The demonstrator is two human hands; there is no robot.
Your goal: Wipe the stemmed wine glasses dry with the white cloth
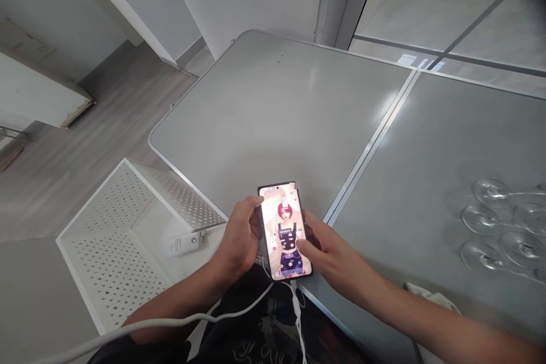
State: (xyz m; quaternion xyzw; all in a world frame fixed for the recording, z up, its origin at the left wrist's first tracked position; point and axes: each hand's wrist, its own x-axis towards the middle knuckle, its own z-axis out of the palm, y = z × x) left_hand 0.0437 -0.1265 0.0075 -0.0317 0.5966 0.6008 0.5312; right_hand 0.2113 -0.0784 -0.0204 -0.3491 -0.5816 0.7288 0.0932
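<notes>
A smartphone (285, 233) with a lit screen is held upright between both hands, close to the near edge of the table. The screen shows a red-haired figure in a dark top, with small icons over it. My left hand (241, 236) grips the phone's left side, its thumb at the upper left edge. Around the right side wraps my right hand (326, 244), its thumb over the lower right of the screen. A white cable (296, 307) runs down from the phone's bottom end. The fingers behind the phone are hidden.
Grey tables (264, 119) with metal edging meet at a seam. Several clear stemmed glasses (490, 222) lie at the right. A white perforated basket (115, 244) at the left holds a white device (184, 243). A thick white cable (170, 323) crosses my left forearm.
</notes>
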